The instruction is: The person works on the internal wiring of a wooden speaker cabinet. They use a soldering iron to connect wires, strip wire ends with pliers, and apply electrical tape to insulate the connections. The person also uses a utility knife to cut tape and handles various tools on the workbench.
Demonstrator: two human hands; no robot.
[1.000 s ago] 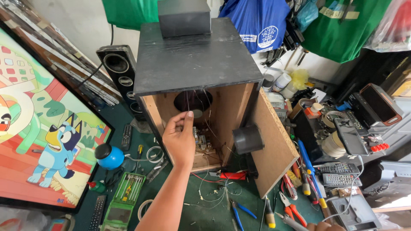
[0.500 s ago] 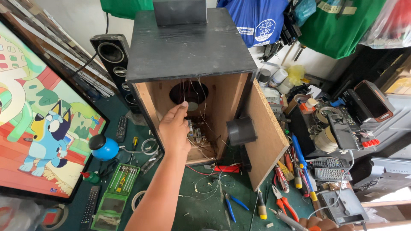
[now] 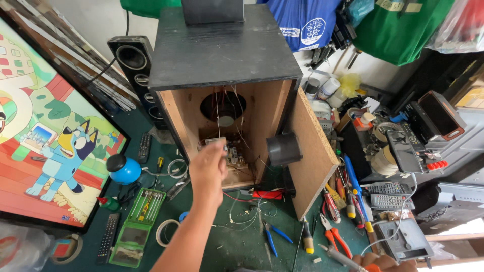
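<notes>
One open wooden speaker cabinet (image 3: 227,75) stands near the middle of the green tabletop (image 3: 237,247), its black top facing up and its chipboard side panel (image 3: 310,151) swung open to the right. One black port tube (image 3: 284,149) sticks out from that panel. Inside the cabinet are one round speaker hole (image 3: 223,107), several thin hanging wires (image 3: 218,113) and one small circuit board (image 3: 233,155) on the floor of the box.

Toward the left edge of the tabletop sit one black tower speaker (image 3: 132,65), one blue round object with a black cap (image 3: 122,170), one green screwdriver case (image 3: 146,205) and two rolls of tape (image 3: 167,232). A screen showing a cartoon blue dog (image 3: 65,151) leans at the far left. In front of the cabinet lie one pair of blue-handled pliers (image 3: 272,235); red-handled pliers (image 3: 335,236) lie toward the right edge, near two remote controls (image 3: 385,194).

Compared with half a second ago, the left hand (image 3: 207,168) has drawn back from deep inside the cabinet to its front opening and sits lower.

That hand is loosely closed, fingertips pinched together just in front of the circuit board; whether it grips a wire I cannot tell. Fingertips of the right hand (image 3: 375,262) show at the bottom edge, touching a metal-tipped tool (image 3: 338,256); its grip is out of view.
</notes>
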